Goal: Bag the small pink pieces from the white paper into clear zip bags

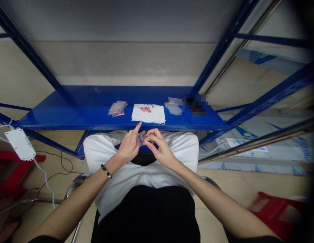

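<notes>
A small clear plastic bag (142, 137) is held between my two hands, just in front of the shelf edge and above my lap. My left hand (129, 143) grips its left side, with the index finger pointing forward. Thumb and fingers of my right hand (159, 144) pinch the bag's right side. Whether anything is inside it I cannot tell. Beyond my hands lies a white cloth or tissue (149, 117) bearing several small pink and brown pieces (146, 109). Left of it rests a clear bag of pink pieces (117, 109); to the right are clear bags (174, 107) that look flat.
The blue metal shelf (78, 113) spans in front of my knees, with blue uprights at both sides. A pixelated dark object (196, 106) sits at its right end. A white power box (20, 144) hangs at the left. Red stools (278, 211) stand low on both sides.
</notes>
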Available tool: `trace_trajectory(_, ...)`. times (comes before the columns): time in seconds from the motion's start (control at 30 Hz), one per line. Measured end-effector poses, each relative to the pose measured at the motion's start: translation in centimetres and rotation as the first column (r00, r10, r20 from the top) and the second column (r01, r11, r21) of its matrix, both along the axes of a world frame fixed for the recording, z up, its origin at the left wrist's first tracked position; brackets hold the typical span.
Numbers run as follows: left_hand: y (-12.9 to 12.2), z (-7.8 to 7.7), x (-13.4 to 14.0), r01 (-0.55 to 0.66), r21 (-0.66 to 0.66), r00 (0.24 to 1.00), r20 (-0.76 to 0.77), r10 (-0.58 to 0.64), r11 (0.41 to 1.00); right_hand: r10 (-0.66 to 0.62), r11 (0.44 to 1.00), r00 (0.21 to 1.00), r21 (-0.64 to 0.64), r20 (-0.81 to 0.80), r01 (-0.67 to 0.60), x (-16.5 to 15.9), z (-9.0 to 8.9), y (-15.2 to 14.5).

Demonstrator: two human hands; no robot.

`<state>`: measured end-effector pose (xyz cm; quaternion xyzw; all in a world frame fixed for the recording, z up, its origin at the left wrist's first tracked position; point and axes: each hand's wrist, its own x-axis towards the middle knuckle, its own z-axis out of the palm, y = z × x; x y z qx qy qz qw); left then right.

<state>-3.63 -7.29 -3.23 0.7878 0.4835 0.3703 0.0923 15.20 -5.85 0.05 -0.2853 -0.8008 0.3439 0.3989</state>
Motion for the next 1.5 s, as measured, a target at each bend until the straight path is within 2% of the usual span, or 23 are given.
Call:
trace_trajectory(0.1, 0.1, 0.0, 0.0, 0.016, -0.028, 0.999, 0.028, -0.016, 0.999, -0.017, 1.0, 0.999, -0.003, 0.038, 0.017, 0.1, 0.0, 0.2)
trace_trajectory(0.2, 0.0, -0.1, 0.3, 0.046, -0.097, 0.995, 0.089, -0.037, 0.994, -0.045, 0.996, 0.995, 0.077, 0.088, 0.039, 0.1, -0.2, 0.2)
trace_trajectory(0.4, -0.5, 0.0, 1.4, 0.127, -0.26, 0.944, 0.329, -0.036, 0.957, -0.108, 0.978, 0.968, 0.201, 0.225, 0.062, 0.1, -0.1, -0.4)
trace_trajectory(0.53, -0.1, 0.4, 1.4, 0.149, -0.298, 0.877, 0.481, 0.013, 0.943, -0.165, 0.967, 0.977, 0.219, 0.136, 0.132, 0.6, 0.3, -0.1)
trace_trajectory(0.67, 0.8, 0.7, 0.8, 0.205, -0.304, 0.785, 0.619, 0.029, 0.93, -0.37, 0.904, 0.929, 0.229, 0.002, 0.36, 1.7, 0.4, 2.7)
trace_trajectory(0.77, 1.2, 0.6, 0.5, 0.272, -0.338, 0.725, 0.687, 0.039, 0.901, -0.477, 0.847, 0.879, 0.273, 0.012, 0.456, 2.3, 0.4, 6.7)
trace_trajectory(0.93, 1.2, 0.5, 0.5, 0.334, -0.396, 0.668, 0.74, 0.081, 0.855, -0.501, 0.839, 0.825, 0.38, 0.262, 0.389, 1.6, 1.1, 14.6)
trace_trajectory(1.07, 1.3, 0.7, 0.5, 0.326, -0.413, 0.629, 0.766, 0.131, 0.85, -0.497, 0.851, 0.774, 0.395, 0.392, 0.346, 0.2, 1.7, 18.5)
trace_trajectory(1.27, 1.5, 0.7, 0.3, 0.344, -0.412, 0.623, 0.772, 0.123, 0.844, -0.351, 0.923, 0.793, 0.326, 0.497, 0.205, -0.6, 1.9, 20.4)
trace_trajectory(1.5, 1.3, 1.1, 0.1, 0.356, -0.41, 0.622, 0.775, 0.114, 0.84, -0.333, 0.926, 0.764, 0.343, 0.552, 0.156, -0.6, 2.1, 21.0)
